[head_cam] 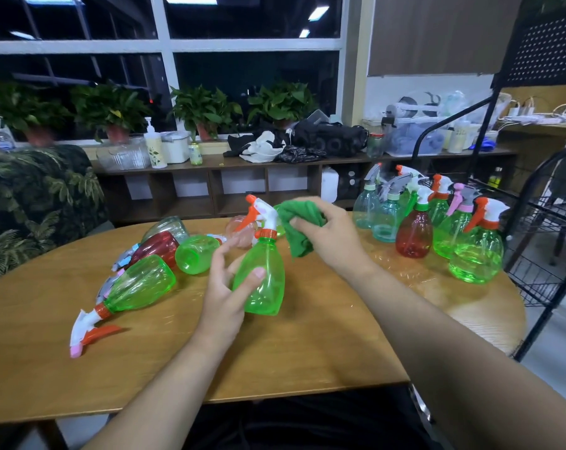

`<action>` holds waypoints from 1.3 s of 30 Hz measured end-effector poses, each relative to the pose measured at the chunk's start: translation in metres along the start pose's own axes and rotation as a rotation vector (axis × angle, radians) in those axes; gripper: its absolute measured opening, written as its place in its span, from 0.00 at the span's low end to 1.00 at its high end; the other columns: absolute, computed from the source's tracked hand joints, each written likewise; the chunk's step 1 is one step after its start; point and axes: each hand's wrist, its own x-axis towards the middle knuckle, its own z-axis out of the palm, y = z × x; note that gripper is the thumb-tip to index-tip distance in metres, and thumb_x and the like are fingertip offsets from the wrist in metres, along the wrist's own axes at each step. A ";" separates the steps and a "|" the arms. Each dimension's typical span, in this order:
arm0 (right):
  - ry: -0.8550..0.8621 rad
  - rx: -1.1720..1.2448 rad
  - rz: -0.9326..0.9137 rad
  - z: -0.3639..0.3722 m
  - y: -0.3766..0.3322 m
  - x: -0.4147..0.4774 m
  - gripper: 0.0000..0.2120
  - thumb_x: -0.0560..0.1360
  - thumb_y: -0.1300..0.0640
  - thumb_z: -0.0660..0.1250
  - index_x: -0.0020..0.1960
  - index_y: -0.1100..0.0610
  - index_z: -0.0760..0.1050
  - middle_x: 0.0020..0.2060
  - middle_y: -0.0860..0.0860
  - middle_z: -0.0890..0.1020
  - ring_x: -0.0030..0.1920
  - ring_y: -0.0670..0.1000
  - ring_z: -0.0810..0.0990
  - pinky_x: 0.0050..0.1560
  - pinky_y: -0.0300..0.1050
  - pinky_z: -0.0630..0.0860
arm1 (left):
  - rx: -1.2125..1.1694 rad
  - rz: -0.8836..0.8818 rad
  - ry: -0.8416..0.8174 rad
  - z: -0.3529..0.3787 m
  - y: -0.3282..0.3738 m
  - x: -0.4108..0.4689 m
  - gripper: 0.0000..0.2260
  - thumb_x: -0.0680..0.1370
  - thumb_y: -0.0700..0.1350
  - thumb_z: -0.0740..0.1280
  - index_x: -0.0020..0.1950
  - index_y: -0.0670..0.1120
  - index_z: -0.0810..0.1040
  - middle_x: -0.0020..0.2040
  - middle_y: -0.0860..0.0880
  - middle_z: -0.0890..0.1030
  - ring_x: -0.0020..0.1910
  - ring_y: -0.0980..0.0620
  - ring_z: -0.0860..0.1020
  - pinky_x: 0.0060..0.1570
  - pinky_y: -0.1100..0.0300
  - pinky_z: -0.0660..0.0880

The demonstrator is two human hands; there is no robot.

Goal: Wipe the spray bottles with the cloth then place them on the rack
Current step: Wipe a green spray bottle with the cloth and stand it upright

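My left hand [225,287] grips a green spray bottle [268,280] with a white and orange trigger head, held upright and tilted slightly over the table's middle. My right hand [330,235] holds a bunched green cloth [299,222] just right of the bottle's head. Several more bottles lie on their sides at the left: a green one [139,284], another green one [195,254] and a red one [156,246]. Several bottles stand upright at the table's right, among them a red one [414,233] and a green one [476,254]. The black wire rack [534,241] stands right of the table.
The round wooden table [291,345] has bare surface in front of me. Behind it runs a low shelf [229,177] with potted plants, bags and containers. A leaf-patterned sofa [38,203] is at the left. My lap is below the table's edge.
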 end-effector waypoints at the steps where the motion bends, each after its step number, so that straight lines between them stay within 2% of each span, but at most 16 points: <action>1: 0.017 0.061 0.004 -0.001 -0.004 0.004 0.14 0.79 0.65 0.74 0.61 0.52 0.85 0.53 0.48 0.88 0.56 0.49 0.86 0.58 0.45 0.82 | -0.002 -0.009 -0.019 0.000 -0.001 0.000 0.29 0.76 0.42 0.74 0.76 0.48 0.71 0.69 0.46 0.82 0.69 0.46 0.80 0.60 0.52 0.81; 5: -0.109 0.106 -0.023 0.004 -0.017 0.015 0.17 0.80 0.66 0.73 0.67 0.55 0.82 0.59 0.48 0.86 0.59 0.47 0.84 0.60 0.43 0.80 | -0.028 -0.058 -0.123 0.000 -0.001 -0.003 0.29 0.76 0.39 0.72 0.76 0.45 0.69 0.64 0.41 0.84 0.59 0.39 0.84 0.55 0.49 0.83; 9: -0.181 0.050 -0.006 0.007 -0.013 0.012 0.18 0.79 0.68 0.73 0.67 0.55 0.82 0.56 0.48 0.86 0.56 0.44 0.84 0.59 0.39 0.79 | -0.064 -0.079 -0.135 0.001 0.000 -0.004 0.29 0.75 0.40 0.73 0.76 0.45 0.70 0.62 0.38 0.84 0.56 0.36 0.84 0.54 0.43 0.82; 13: -0.128 0.178 0.071 0.003 -0.005 0.002 0.16 0.79 0.70 0.71 0.64 0.58 0.83 0.54 0.56 0.87 0.52 0.47 0.84 0.56 0.46 0.81 | -0.096 -0.094 -0.115 -0.001 0.003 -0.002 0.33 0.72 0.47 0.76 0.75 0.43 0.70 0.63 0.40 0.84 0.57 0.36 0.84 0.56 0.41 0.80; 18: -0.100 0.340 0.290 -0.009 0.000 -0.001 0.13 0.78 0.68 0.72 0.59 0.56 0.84 0.47 0.52 0.87 0.47 0.51 0.85 0.48 0.51 0.84 | -0.136 -0.121 -0.151 -0.004 0.000 0.000 0.33 0.72 0.47 0.76 0.74 0.41 0.70 0.64 0.35 0.83 0.55 0.35 0.83 0.53 0.45 0.81; 20: -0.121 0.459 0.380 -0.015 0.004 -0.005 0.12 0.78 0.69 0.71 0.61 0.60 0.82 0.48 0.57 0.87 0.47 0.56 0.86 0.50 0.57 0.84 | -0.130 -0.115 -0.155 -0.004 0.000 0.000 0.33 0.72 0.46 0.76 0.74 0.40 0.69 0.64 0.35 0.83 0.55 0.36 0.83 0.53 0.46 0.82; 22: -0.072 0.501 0.409 -0.016 0.011 -0.014 0.12 0.78 0.68 0.72 0.61 0.62 0.81 0.49 0.58 0.87 0.49 0.60 0.86 0.51 0.58 0.84 | -0.116 -0.093 -0.131 -0.004 0.000 0.001 0.31 0.73 0.45 0.75 0.73 0.40 0.70 0.65 0.35 0.82 0.57 0.36 0.83 0.53 0.46 0.82; 24: 0.051 0.492 0.397 -0.010 0.022 -0.026 0.12 0.77 0.66 0.74 0.59 0.58 0.83 0.50 0.57 0.88 0.53 0.62 0.87 0.53 0.57 0.83 | -0.104 -0.070 -0.045 -0.007 0.000 0.003 0.27 0.74 0.46 0.75 0.71 0.42 0.73 0.67 0.35 0.81 0.60 0.34 0.82 0.56 0.45 0.81; 26: 0.149 0.545 0.406 0.003 0.031 -0.040 0.12 0.77 0.64 0.75 0.58 0.55 0.83 0.52 0.57 0.88 0.56 0.62 0.87 0.54 0.56 0.84 | -0.030 -0.028 0.027 -0.011 -0.003 0.007 0.26 0.73 0.50 0.77 0.69 0.46 0.76 0.68 0.38 0.81 0.66 0.32 0.79 0.65 0.38 0.77; 28: 0.169 0.594 0.378 0.018 0.038 -0.054 0.13 0.77 0.63 0.76 0.59 0.52 0.84 0.55 0.57 0.88 0.57 0.60 0.87 0.57 0.58 0.84 | 0.099 0.035 0.031 -0.011 -0.007 0.009 0.25 0.74 0.52 0.78 0.68 0.48 0.77 0.69 0.43 0.81 0.71 0.37 0.77 0.72 0.33 0.72; 29: 0.160 0.588 0.339 0.026 0.039 -0.060 0.15 0.77 0.64 0.76 0.60 0.51 0.84 0.56 0.57 0.88 0.58 0.59 0.86 0.60 0.58 0.84 | 0.145 0.050 0.042 -0.009 -0.009 0.009 0.25 0.73 0.52 0.78 0.68 0.48 0.77 0.69 0.47 0.81 0.72 0.42 0.77 0.74 0.36 0.71; 31: 0.128 0.554 0.267 0.037 0.037 -0.071 0.16 0.78 0.67 0.74 0.63 0.52 0.83 0.57 0.54 0.88 0.58 0.53 0.86 0.61 0.54 0.82 | 0.189 0.039 0.091 -0.004 -0.009 0.007 0.29 0.72 0.55 0.78 0.70 0.48 0.75 0.69 0.53 0.81 0.72 0.53 0.76 0.75 0.50 0.71; 33: 0.104 0.514 0.226 0.045 0.034 -0.077 0.17 0.79 0.68 0.73 0.64 0.54 0.82 0.56 0.51 0.88 0.57 0.50 0.85 0.60 0.47 0.81 | 0.226 0.019 0.134 0.003 -0.007 0.006 0.35 0.69 0.61 0.77 0.72 0.49 0.73 0.67 0.57 0.80 0.68 0.62 0.77 0.69 0.63 0.72; 35: 0.088 0.470 0.209 0.047 0.034 -0.082 0.18 0.79 0.69 0.73 0.64 0.53 0.82 0.57 0.51 0.87 0.58 0.49 0.85 0.62 0.48 0.82 | 0.267 -0.020 0.146 0.008 -0.006 0.005 0.38 0.69 0.67 0.75 0.75 0.53 0.70 0.66 0.62 0.78 0.63 0.69 0.77 0.63 0.68 0.72; 37: 0.068 0.423 0.195 0.045 0.034 -0.085 0.19 0.79 0.69 0.73 0.65 0.52 0.82 0.58 0.51 0.87 0.58 0.49 0.84 0.64 0.49 0.81 | 0.224 -0.095 0.093 0.008 -0.007 0.004 0.33 0.74 0.65 0.74 0.75 0.57 0.70 0.68 0.61 0.79 0.65 0.68 0.77 0.67 0.62 0.72; 39: 0.055 0.396 0.198 0.042 0.036 -0.087 0.19 0.79 0.68 0.74 0.64 0.50 0.83 0.58 0.49 0.86 0.58 0.49 0.84 0.62 0.48 0.81 | 0.105 -0.176 0.020 0.005 -0.009 0.004 0.27 0.79 0.57 0.72 0.76 0.55 0.73 0.72 0.52 0.79 0.73 0.54 0.76 0.75 0.47 0.69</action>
